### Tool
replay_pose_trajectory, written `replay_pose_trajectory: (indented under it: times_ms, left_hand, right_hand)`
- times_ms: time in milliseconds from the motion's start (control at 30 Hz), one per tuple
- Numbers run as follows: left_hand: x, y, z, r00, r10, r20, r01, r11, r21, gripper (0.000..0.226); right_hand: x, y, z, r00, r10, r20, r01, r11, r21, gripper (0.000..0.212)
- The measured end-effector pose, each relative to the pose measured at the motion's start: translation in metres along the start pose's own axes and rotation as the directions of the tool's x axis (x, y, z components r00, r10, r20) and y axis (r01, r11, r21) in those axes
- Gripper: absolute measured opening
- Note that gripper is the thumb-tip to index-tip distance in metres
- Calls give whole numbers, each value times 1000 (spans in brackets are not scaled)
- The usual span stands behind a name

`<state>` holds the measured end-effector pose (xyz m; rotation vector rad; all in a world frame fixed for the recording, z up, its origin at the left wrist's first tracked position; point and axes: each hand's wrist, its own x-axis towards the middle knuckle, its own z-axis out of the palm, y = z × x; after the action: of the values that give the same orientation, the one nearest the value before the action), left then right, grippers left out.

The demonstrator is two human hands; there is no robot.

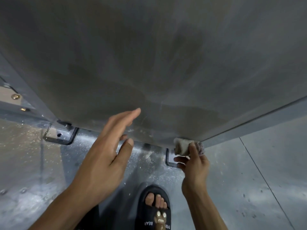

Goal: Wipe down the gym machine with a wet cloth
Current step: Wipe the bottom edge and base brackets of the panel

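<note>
Your right hand [193, 161] pinches the cloth [184, 146] against the machine panel's [149, 63] lower corner; your left hand [106, 151], fingers spread, rests on the panel.

The large grey metal panel of the gym machine [149, 63] stands above the speckled grey floor [249, 171]. The left hand [106, 155] lies flat against the panel's lower edge, left of the right hand [194, 165], which presses a bunched pale cloth [182, 146] to the panel's lower right corner. A dark slipper with a bear figure [154, 211] stands on the floor below, between both arms.

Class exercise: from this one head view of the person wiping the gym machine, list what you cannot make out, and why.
- Gym machine panel: top and sides cut off by the frame.
- Cloth: partly covered by right hand.
- Sandal lettering: cut off at the bottom edge.
- Left hand: contact with panel unclear.
</note>
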<state>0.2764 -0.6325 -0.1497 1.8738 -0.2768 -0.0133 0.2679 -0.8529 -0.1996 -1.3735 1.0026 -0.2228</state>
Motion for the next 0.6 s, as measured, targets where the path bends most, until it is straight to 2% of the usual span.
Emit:
replay_pose_trajectory:
  times_ms: [133,200,333,400,467,600]
  left_hand:
    - [-2,-2,0,1000,-2,27,1,1000,30,60]
    - [-3,-2,-1,999,-7,38,6,999,46,60]
    - [-1,-2,-1,1000,-12,26,11,998,69,62]
    - [-1,-1,-1,999,-16,32,14,997,72,63]
    - [-1,-2,-1,999,-25,45,21,996,85,64]
    - [-6,-3,2,997,-44,64,38,994,102,65]
  right_hand:
    - [17,25,3,977,208,39,-206,977,-62,16]
    - [18,25,5,979,205,11,-204,978,-49,14]
    - [5,5,1,998,13,-58,-13,1000,3,16]
    - [4,0,2,998,-19,-64,20,1000,7,18]
    - [11,9,4,999,14,-52,-16,999,-43,18]
    - [29,40,8,983,184,2,-182,975,-126,15]
